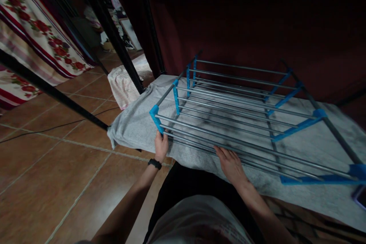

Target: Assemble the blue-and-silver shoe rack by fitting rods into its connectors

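Observation:
A folded drying rack (237, 110) of grey metal rods with blue plastic joints lies flat on a grey towel (134, 126) spread over a bed. My left hand (161, 145), a black band on its wrist, is closed round the rack's near left corner by a blue joint. My right hand (231, 164) rests on the near rods, fingers curled over them. Both arms reach forward from my body at the bottom of the view.
Brown tiled floor (57, 167) lies to the left, crossed by a thin black cable. Black metal bed-frame bars (54, 92) slant across the left. A flowered red-and-white blanket (34, 34) hangs at far left. A pale striped cloth bundle (122, 84) sits by the bed.

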`<state>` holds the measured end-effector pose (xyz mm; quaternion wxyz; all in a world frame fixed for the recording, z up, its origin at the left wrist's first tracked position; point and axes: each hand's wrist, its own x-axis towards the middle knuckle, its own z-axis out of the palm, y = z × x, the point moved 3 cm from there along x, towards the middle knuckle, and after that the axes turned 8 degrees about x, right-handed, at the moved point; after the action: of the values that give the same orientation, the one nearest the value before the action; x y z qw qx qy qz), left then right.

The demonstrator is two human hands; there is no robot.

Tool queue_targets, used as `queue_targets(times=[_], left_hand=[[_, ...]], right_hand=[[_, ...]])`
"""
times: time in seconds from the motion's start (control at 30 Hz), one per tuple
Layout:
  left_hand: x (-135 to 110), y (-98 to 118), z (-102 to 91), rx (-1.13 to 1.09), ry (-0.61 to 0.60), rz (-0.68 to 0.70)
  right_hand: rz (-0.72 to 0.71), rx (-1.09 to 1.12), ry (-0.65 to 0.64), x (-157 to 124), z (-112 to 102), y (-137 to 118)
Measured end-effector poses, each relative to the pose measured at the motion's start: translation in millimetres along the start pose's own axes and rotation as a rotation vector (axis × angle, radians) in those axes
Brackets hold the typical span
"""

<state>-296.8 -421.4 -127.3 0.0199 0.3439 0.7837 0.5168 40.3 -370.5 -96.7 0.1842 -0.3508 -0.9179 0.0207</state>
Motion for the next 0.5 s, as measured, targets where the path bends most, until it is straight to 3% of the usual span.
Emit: queue_targets(times=[0.17,0.3,0.4,0.5], left_hand=[[5.2,4.2,-2.4,0.000,-0.037,-0.009],[15.1,-2.3,-0.7,0.053,-0.073,-0.028],[20.4,-5.5,-0.2,0.052,-0.120,-0.034],[20.8,-1.8,-1.3,0.071,-0.140,-0.029]], right_hand=[[0.004,0.074,0.065,-4.2,-11.9,-9.3],[0.060,0.233,0.231,-39.5,-21.9,-3.0],[0.273,0.375,0.436,-90.5,-28.3,23.7],[0.692,0.456,0.768,-147.3,-37.6,69.9]])
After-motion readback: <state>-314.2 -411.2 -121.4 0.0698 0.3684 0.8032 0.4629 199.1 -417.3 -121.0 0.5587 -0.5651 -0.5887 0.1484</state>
